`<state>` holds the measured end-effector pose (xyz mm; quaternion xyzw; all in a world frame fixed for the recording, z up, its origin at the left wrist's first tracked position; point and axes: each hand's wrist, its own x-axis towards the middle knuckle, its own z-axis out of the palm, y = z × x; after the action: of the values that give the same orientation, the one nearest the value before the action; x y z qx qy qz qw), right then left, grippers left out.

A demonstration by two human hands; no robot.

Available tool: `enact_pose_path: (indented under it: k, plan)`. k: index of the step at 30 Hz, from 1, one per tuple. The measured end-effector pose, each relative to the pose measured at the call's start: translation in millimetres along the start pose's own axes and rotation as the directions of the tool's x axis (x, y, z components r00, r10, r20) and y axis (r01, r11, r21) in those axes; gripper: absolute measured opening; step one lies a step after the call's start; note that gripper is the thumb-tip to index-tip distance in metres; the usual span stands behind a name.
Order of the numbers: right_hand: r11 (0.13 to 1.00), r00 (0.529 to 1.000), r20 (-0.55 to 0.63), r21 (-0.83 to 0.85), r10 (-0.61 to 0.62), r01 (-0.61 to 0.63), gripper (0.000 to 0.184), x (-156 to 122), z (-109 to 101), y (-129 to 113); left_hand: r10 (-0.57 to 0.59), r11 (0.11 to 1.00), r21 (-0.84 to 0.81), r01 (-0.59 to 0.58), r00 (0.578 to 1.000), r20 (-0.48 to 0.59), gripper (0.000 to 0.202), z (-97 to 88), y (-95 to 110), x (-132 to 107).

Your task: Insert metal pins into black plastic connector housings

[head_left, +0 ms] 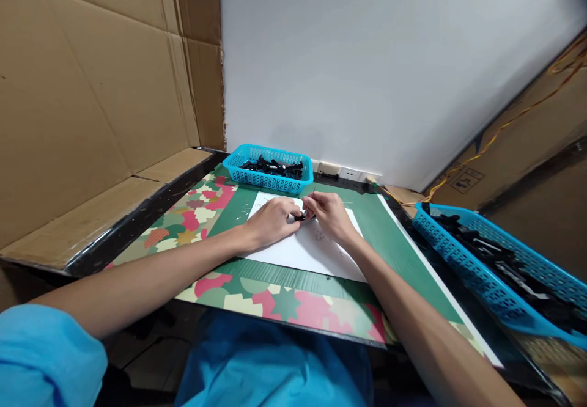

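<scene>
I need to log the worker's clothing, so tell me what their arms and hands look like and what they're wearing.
Both forearms are bare. The left hand and right hand wear no gloves, rings or watch. A bright blue short sleeve shows at the left shoulder.

White paper sheet (302,248) lying on dark green mat (403,254). Bench (192,211) showing camouflage pattern left of and before mat: pink, cream, pale green, orange blotches. Small black part (300,216) showing between left hand (270,220) and right hand (331,216), over paper sheet. Turquoise perforated basket (270,172) sitting beyond mat, holding black pieces. Second blue basket (499,272) standing right of mat, holding black pieces. Brown cardboard (92,101) standing left of mat. White wall (389,71) showing behind mat. Bright blue sleeve (46,358) showing nearest camera. Yellow cable (504,126) running right of mat.
</scene>
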<state>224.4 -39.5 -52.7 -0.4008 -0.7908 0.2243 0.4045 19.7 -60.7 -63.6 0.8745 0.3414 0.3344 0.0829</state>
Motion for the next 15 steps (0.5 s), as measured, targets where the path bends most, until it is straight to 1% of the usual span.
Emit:
enact_pose_path:
  k: [8, 15]
  plan:
    - [0.993, 0.998, -0.026, -0.108, -0.05, 0.047, 0.036, -2.6, 2.5, -3.1, -0.003, 1.0, 0.009, 0.003, 1.0, 0.027, 0.011, 1.1, -0.9, -3.0]
    - [0.988, 0.993, -0.092, -0.147, -0.071, 0.057, 0.031, -8.4, 7.9, -8.8, -0.013, 0.998, -0.055, 0.012, 1.0, -0.011, 0.011, 0.4, -0.6, -1.6]
